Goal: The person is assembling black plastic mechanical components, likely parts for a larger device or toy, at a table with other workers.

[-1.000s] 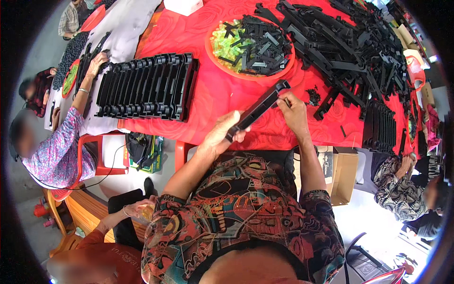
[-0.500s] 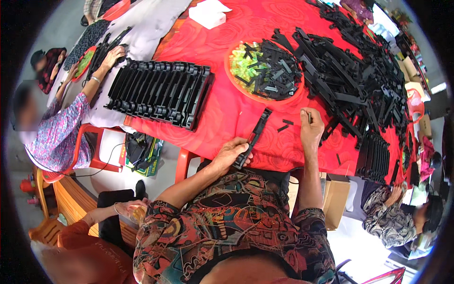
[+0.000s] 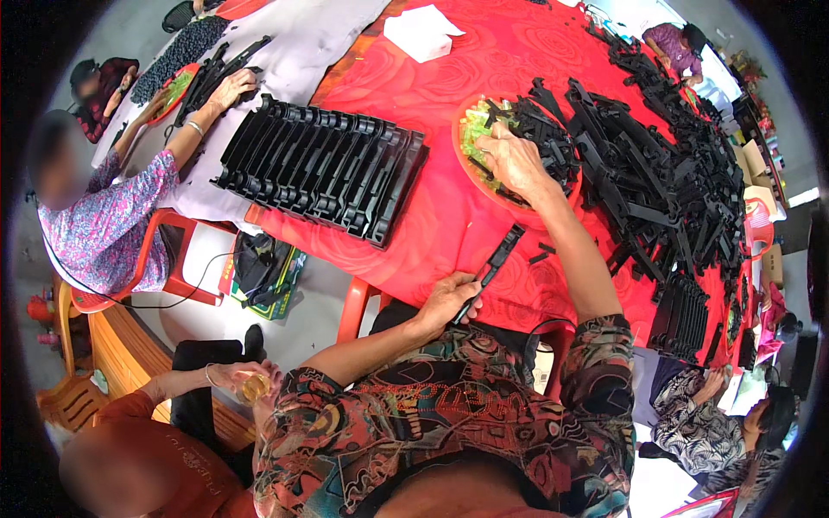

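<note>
My left hand (image 3: pixel 451 300) is closed round the lower end of a long, narrow black plastic part (image 3: pixel 499 256), held at a slant near the table's front edge. My right hand (image 3: pixel 515 164) reaches into a round orange-red basin (image 3: pixel 460 148). Its fingers are bent together among small yellow-green pieces (image 3: pixel 475 121), and the fingertips are partly hidden, so what they pinch does not show. Small flat black pieces (image 3: pixel 553 142) fill the basin's right side. A few more small black strips (image 3: pixel 542 253) lie on the red cloth beside my right forearm.
Long black parts stand in a neat row (image 3: pixel 324 168) to the left. A large loose heap of black parts (image 3: pixel 643 173) covers the right side, with another stacked row (image 3: pixel 680 315) nearer. A white tissue box (image 3: pixel 420 36) sits farther back. Other people work around the table.
My right hand has moved from beside the small strips, forward and left into the basin. My left hand still holds the long black part. The whole view has shifted slightly.
</note>
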A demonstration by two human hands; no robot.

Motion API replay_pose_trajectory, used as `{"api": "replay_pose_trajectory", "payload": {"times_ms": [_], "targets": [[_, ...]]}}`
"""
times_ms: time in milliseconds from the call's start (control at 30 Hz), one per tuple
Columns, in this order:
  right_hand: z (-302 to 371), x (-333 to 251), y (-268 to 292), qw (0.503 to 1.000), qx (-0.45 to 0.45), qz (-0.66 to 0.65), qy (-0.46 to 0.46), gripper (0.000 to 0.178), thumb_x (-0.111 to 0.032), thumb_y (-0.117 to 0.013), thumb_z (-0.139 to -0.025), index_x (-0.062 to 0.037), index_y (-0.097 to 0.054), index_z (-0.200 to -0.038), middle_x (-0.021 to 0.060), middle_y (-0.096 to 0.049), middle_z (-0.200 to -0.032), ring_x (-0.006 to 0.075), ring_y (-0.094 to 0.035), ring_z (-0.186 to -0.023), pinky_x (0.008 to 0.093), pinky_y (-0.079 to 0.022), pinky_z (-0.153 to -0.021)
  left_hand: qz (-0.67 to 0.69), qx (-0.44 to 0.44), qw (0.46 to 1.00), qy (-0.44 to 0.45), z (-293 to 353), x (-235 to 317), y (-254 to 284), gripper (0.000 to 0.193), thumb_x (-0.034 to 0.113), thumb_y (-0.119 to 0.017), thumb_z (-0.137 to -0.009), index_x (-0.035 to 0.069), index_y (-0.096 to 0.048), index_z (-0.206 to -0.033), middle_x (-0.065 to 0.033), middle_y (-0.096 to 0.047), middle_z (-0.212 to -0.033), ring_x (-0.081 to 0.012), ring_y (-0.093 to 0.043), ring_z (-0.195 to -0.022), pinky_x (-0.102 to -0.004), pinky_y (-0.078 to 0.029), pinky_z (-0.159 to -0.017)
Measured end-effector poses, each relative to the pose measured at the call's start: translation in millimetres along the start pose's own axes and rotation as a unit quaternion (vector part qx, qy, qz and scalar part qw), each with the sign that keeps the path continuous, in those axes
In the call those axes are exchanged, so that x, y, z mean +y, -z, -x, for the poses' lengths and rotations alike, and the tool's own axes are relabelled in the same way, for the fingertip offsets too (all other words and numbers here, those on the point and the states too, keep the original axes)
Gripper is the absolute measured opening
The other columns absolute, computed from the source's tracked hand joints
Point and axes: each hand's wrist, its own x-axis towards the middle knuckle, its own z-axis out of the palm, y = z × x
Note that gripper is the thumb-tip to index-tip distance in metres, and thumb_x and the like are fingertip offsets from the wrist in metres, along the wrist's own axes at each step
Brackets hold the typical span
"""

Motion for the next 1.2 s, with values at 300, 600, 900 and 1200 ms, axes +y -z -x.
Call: {"api": "replay_pose_trajectory", "payload": {"times_ms": [300, 600, 900, 1200], "targets": [[-11.8, 13.0, 3.7, 0.993, -0.019, 0.004, 0.113, 0.009, -0.01, -0.054, -0.075, -0.0042, -0.048, -0.077, 0.0138, -0.048, -0.08, 0.0371, -0.054, -0.069, 0.045, -0.045, -0.058, -0.016, -0.008, 0.999, -0.027, -5.5, -2.0, 3.3, 0.025, 0.02, -0.05, -0.086, -0.002, -0.05, -0.097, -0.0059, -0.057, -0.068, -0.0103, -0.052, -0.051, -0.022, -0.04, -0.043], [13.6, 29.6, 29.7, 0.973, 0.023, -0.23, 0.003, 0.012, -0.003, -0.055, -0.071, -0.0014, -0.044, -0.074, 0.0037, -0.042, -0.067, 0.0104, -0.042, -0.062, 0.0254, -0.038, -0.058, -0.045, -0.001, 0.999, -0.011, -4.0, 0.8, 0.8, 0.017, 0.016, -0.048, -0.087, 0.002, -0.05, -0.096, -0.0054, -0.058, -0.074, -0.0092, -0.052, -0.057, -0.0219, -0.043, -0.05], [127.6, -27.7, 49.8, 0.874, 0.047, -0.481, -0.056, 0.011, -0.004, -0.056, -0.078, -0.002, -0.059, -0.088, 0.0016, -0.054, -0.079, 0.0076, -0.048, -0.071, 0.0237, -0.039, -0.062, 0.014, -0.028, 0.997, -0.076, -2.1, -8.9, -0.5, 0.014, 0.015, -0.05, -0.088, 0.005, -0.051, -0.097, -0.0036, -0.059, -0.078, -0.0069, -0.053, -0.06, -0.0203, -0.044, -0.054], [167.5, -65.4, 5.7, 0.883, 0.074, -0.426, -0.182, 0.014, 0.0, -0.056, -0.073, -0.0014, -0.05, -0.086, 0.0082, -0.054, -0.077, 0.0176, -0.056, -0.073, 0.0292, -0.044, -0.062, 0.008, -0.031, 0.996, -0.078, -4.3, -12.7, -1.1, 0.025, 0.012, -0.052, -0.086, 0.004, -0.05, -0.109, -0.0039, -0.058, -0.085, -0.0092, -0.054, -0.066, -0.0222, -0.045, -0.059]]}}
